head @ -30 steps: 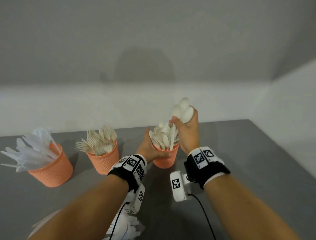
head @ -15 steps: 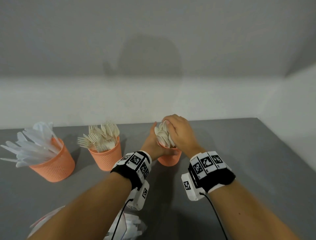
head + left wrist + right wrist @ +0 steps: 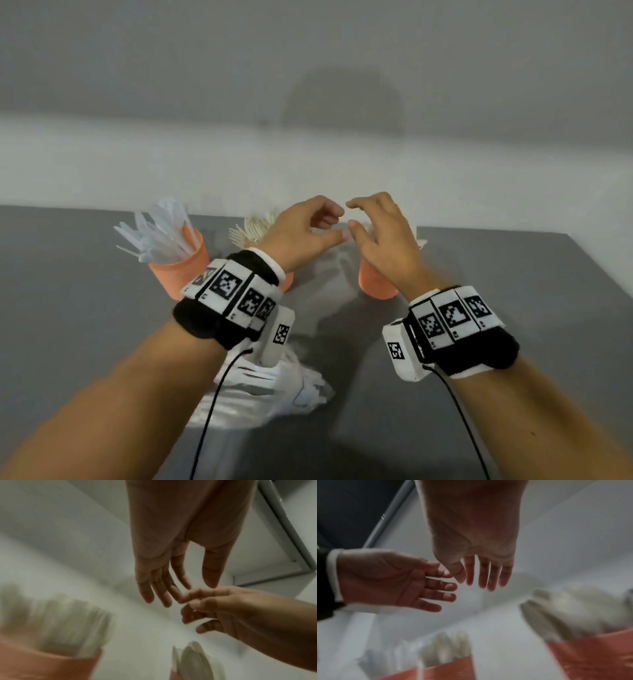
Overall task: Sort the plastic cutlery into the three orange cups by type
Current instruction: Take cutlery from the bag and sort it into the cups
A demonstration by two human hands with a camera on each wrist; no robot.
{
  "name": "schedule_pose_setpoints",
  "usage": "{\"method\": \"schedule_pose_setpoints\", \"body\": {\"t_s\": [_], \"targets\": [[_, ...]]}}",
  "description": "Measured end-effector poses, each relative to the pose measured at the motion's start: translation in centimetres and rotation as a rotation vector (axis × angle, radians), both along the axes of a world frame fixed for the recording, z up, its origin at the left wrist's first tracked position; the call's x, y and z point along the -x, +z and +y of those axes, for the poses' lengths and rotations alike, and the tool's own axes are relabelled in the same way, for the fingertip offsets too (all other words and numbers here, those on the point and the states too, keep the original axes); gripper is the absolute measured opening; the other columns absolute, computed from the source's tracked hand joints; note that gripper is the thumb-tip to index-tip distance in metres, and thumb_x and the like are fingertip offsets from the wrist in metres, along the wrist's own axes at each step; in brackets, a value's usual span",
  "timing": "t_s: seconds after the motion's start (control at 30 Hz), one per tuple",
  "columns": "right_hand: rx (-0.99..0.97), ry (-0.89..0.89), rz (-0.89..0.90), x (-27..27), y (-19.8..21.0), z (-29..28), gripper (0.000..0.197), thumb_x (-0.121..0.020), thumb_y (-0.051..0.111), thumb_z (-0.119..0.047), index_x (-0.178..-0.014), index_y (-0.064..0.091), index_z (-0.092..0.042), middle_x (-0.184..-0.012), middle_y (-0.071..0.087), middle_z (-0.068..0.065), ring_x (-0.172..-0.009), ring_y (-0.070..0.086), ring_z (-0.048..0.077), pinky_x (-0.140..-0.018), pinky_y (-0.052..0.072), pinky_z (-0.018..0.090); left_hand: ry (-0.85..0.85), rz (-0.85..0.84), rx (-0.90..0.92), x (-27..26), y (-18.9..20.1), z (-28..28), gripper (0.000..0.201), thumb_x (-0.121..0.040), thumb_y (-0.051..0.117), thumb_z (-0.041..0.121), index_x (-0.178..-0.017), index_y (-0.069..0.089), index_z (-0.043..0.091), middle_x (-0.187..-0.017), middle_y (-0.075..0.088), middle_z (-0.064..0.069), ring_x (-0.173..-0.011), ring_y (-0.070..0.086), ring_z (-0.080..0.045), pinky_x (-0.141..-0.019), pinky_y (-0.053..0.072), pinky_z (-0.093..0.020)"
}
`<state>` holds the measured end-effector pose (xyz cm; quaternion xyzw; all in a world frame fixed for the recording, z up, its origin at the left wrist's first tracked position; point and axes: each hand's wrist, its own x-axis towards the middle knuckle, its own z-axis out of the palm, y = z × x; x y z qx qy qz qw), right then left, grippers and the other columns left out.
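Observation:
Three orange cups stand in a row on the grey table [image 3: 513,308]. The left cup [image 3: 178,274] holds clear knives [image 3: 161,233]. My left hand [image 3: 337,222] hides most of the middle cup [image 3: 287,282] and its cream forks [image 3: 255,226]. The right cup [image 3: 375,282] holds white spoons [image 3: 573,608], which my right hand [image 3: 368,219] covers in the head view. Both hands hover above the cups with relaxed fingers, fingertips almost meeting, and hold nothing. In the wrist views the left fingers [image 3: 163,588] and right fingers [image 3: 484,574] show empty palms.
A crumpled clear plastic wrapper [image 3: 274,387] with white cutlery in it lies near the table's front, under my left wrist. A pale wall runs behind the cups. The table's right edge [image 3: 596,267] lies beyond the right cup.
My right hand lowered its bunch of spoons into the right cup and let go. My left hand released that cup. Both hands rose, empty, above the cups.

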<state>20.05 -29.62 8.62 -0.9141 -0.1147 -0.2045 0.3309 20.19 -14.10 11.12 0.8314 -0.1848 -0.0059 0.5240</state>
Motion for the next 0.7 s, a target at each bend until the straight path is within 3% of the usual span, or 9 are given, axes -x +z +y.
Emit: {"method": "schedule_pose_setpoints", "body": {"t_s": [0.1,0.17,0.23,0.3,0.33,0.43,0.5,0.6,0.7], "targets": [[-0.053,0.284,0.139,2.7,0.0,4.4,0.018,-0.085,0.056,-0.004,-0.099,0.068,-0.004,-0.093,0.067,0.014,-0.081,0.06,0.022,-0.07,0.041,0.025,-0.05,0.031,-0.147,2.8,-0.8,6.2,0.011,-0.076,0.069,0.028,-0.075,0.062,0.018,-0.074,0.061,0.004,-0.071,0.055,0.0,-0.072,0.045,-0.015],[-0.026,0.468,0.212,4.4,-0.9,7.3,0.016,-0.083,0.056,0.0,-0.091,0.069,0.0,-0.088,0.069,0.017,-0.077,0.06,0.026,-0.066,0.04,0.021,-0.03,0.107,-0.404,4.3,-3.0,10.0,0.038,-0.073,0.063,0.046,-0.078,0.068,0.009,-0.076,0.063,-0.004,-0.073,0.056,-0.007,-0.07,0.042,-0.025],[0.074,0.601,0.319,5.7,-2.8,9.9,0.017,-0.084,0.056,-0.001,-0.093,0.071,-0.001,-0.092,0.069,0.016,-0.083,0.061,0.025,-0.068,0.038,0.012,0.033,0.235,-0.657,5.8,-6.1,13.1,0.032,-0.078,0.063,0.043,-0.088,0.071,0.014,-0.1,0.059,-0.005,-0.097,0.056,-0.016,-0.083,0.04,-0.025],[0.212,0.664,0.495,6.8,-4.8,11.9,0.02,-0.085,0.058,-0.006,-0.101,0.07,-0.003,-0.102,0.066,0.014,-0.094,0.06,0.025,-0.075,0.038,0.017,0.135,0.325,-0.814,7.3,-8.9,15.3,0.017,-0.081,0.065,0.037,-0.094,0.07,0.027,-0.123,0.047,-0.006,-0.124,0.042,-0.022,-0.104,0.03,-0.025],[0.298,0.67,0.551,7.2,-5.9,12.7,0.025,-0.083,0.062,-0.01,-0.107,0.067,-0.004,-0.11,0.062,0.014,-0.101,0.058,0.026,-0.08,0.039,0.021,0.167,0.379,-0.85,7.9,-10.1,16.0,0.024,-0.08,0.065,0.041,-0.101,0.068,0.03,-0.129,0.044,-0.007,-0.13,0.036,-0.025,-0.109,0.026,-0.027],[0.626,0.578,0.583,8.0,-8.5,13.4,0.069,-0.071,0.076,-0.029,-0.129,0.045,-0.007,-0.131,0.043,0.014,-0.123,0.039,0.028,-0.102,0.033,0.033,0.138,0.502,-0.855,9.7,-11.9,16.8,0.061,-0.079,0.065,0.04,-0.135,0.043,0.028,-0.133,0.046,-0.007,-0.121,0.037,-0.025,-0.106,0.031,-0.028],[0.728,0.516,0.603,8.3,-9.2,13.2,0.092,-0.066,0.079,-0.036,-0.138,0.03,-0.006,-0.138,0.034,0.016,-0.129,0.03,0.031,-0.108,0.028,0.037,0.119,0.469,-0.872,10.2,-12.6,16.6,0.071,-0.08,0.064,0.031,-0.141,0.028,0.026,-0.128,0.05,-0.008,-0.114,0.041,-0.027,-0.102,0.034,-0.027],[0.781,0.468,0.573,8.6,-9.7,13.3,0.098,-0.066,0.076,-0.041,-0.14,0.024,-0.004,-0.138,0.035,0.016,-0.128,0.031,0.031,-0.108,0.027,0.036,0.194,0.438,-0.675,10.2,-12.7,15.8,0.072,-0.08,0.059,0.014,-0.142,0.025,0.027,-0.106,0.051,-0.014,-0.106,0.052,-0.034,-0.091,0.043,-0.03],[0.767,0.401,0.566,9.0,-10.3,13.5,0.085,-0.068,0.073,-0.04,-0.134,0.033,-0.005,-0.134,0.042,0.012,-0.124,0.038,0.029,-0.104,0.031,0.035,0.296,0.468,-0.288,9.8,-12.9,15.2,0.069,-0.076,0.053,-0.007,-0.135,0.038,0.025,-0.084,0.057,-0.011,-0.069,0.056,-0.026,-0.061,0.05,-0.031]]}}
